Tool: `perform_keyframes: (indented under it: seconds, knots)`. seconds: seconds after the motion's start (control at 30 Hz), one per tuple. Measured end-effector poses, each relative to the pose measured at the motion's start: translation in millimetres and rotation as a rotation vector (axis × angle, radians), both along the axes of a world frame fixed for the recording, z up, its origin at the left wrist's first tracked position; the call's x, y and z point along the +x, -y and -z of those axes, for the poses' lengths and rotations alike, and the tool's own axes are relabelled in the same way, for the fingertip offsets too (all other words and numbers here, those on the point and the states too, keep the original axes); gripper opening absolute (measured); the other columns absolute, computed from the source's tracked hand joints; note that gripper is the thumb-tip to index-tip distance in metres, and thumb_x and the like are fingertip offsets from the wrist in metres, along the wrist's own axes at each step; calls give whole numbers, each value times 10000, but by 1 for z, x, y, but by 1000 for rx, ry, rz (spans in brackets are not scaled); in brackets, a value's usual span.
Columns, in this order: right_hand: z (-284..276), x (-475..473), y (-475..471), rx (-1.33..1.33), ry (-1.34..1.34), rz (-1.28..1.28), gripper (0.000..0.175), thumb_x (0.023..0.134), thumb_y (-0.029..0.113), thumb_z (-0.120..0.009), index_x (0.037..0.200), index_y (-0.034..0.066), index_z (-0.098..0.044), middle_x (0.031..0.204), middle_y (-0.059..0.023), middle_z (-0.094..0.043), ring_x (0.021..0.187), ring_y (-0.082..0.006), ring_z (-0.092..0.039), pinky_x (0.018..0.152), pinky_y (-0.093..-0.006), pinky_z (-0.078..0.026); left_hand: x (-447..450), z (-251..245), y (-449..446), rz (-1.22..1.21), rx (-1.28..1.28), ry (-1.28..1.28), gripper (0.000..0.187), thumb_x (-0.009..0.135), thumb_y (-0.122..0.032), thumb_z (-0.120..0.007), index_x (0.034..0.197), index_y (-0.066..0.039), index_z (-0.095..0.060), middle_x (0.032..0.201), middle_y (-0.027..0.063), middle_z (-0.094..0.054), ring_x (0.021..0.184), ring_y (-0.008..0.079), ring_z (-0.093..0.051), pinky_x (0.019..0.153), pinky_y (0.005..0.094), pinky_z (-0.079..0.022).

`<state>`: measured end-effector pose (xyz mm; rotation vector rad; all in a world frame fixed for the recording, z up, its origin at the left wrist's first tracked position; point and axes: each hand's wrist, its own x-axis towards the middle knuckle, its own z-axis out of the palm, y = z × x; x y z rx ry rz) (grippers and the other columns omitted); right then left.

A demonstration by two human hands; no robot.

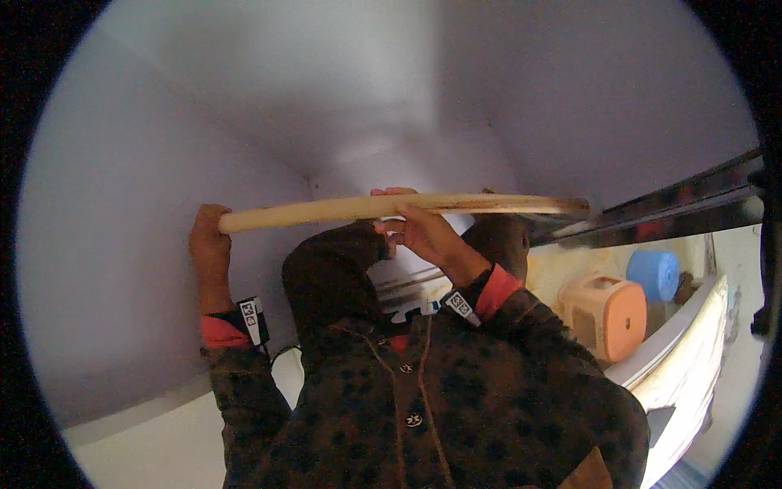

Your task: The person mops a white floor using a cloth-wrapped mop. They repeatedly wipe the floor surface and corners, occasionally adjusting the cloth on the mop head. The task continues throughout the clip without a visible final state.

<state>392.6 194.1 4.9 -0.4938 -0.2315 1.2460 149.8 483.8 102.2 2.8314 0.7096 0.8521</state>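
Observation:
A long, pale wooden piece (317, 211) lies crosswise in front of me, slightly bowed, with a rounded, darker right end. My left hand (211, 235) is closed in a fist around its left end. Near the middle of the piece, my right hand (427, 238) grips it, with the thumb on the near side and fingertips showing beyond the far edge. Part of the right hand's fingers is hidden by the wood. Below the piece are my bent legs (330, 263) in dark trousers. What sits under the right end is too dark to make out.
Plain pale-purple walls (122, 244) meet in a corner ahead. A dark framed edge (672, 202) runs along the right. Beyond it stand an orange plastic stool (626, 321) and a blue round item (654, 275). Both wrists carry a device with printed codes (252, 321).

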Motion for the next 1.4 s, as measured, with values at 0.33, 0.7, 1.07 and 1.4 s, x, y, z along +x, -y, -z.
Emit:
perform_keyframes:
  seconds: [0.33, 0.7, 1.07, 1.4]
  knots:
    - [11, 7, -18, -11, 292, -96, 420, 966, 246, -549, 1337, 90, -428, 1424, -157, -438, 943, -283, -656, 661, -350, -547, -6, 96, -21, -330, 64, 119, 254, 737, 65, -581, 942, -78, -625, 980, 93, -618, 908, 323, -617, 770, 391, -501]
    - [-71, 8, -22, -14, 519, -134, 462, 907, 276, -646, 1296, 113, -457, 1362, -192, -495, 920, -287, -653, 656, -349, -529, -15, 41, -3, -393, 68, 387, 275, 741, 24, -622, 1008, -43, -628, 981, 116, -615, 914, 298, -604, 796, 383, -505]
    - [-196, 53, -33, -160, 912, 100, 376, 902, 344, -616, 1113, 35, -585, 1144, -178, -645, 924, -223, -647, 718, -322, -504, 21, 39, 5, -133, -316, 234, 223, 755, -10, -659, 968, -27, -593, 957, 135, -610, 887, 288, -595, 779, 358, -482]
    - [-111, 69, -20, -339, 651, 250, 306, 915, 360, -594, 1005, 68, -585, 956, -129, -679, 825, -210, -641, 617, -301, -516, -10, 59, 73, 52, -740, -344, 253, 769, -205, -729, 903, -44, -589, 847, 191, -610, 804, 368, -621, 685, 414, -477]
